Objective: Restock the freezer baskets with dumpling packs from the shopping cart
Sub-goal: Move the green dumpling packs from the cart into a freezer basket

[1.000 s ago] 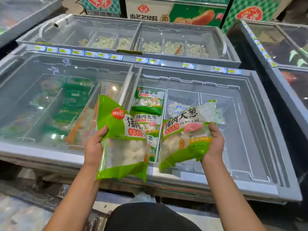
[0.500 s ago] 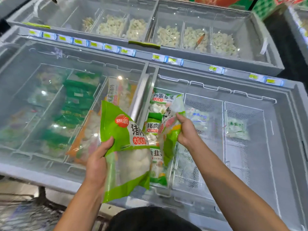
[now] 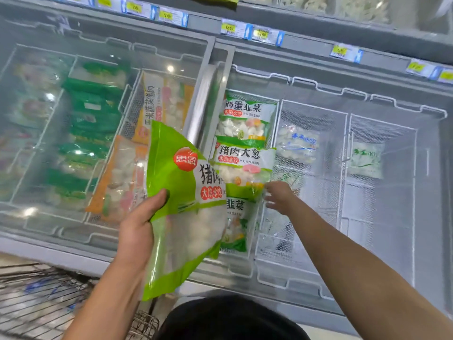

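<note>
Roughly mid-restock. Left hand (image 3: 137,227) clamped on green dumpling pack (image 3: 181,207), thumb curled over its left edge, held in the air above the freezer's near rim (image 3: 73,251), overlapping the wire basket (image 3: 245,263) right of the closed glass lid (image 3: 103,119). Right hand (image 3: 279,196) at the right edge of the placed pork-and-scallion pack (image 3: 242,170), fingers (image 3: 268,186) spread and fairly straight, touching or just leaving it (cannot tell which).

Risks, as judged: placed pack lay flat on top of other packs, so could slide toward the basket's near end if nudged. Held pack gripped one-handed by one edge only; heavy frozen contents sagged low, so could slip or swing into the rim. Could also end up in the sparser baskets to the right by mistake.

Orientation: held pack's long axis ran top-left to bottom-right, logo end up and away, clear window end down toward the person. Placed pack's long axis ran left-right across the basket, print upright to the viewer.
</note>
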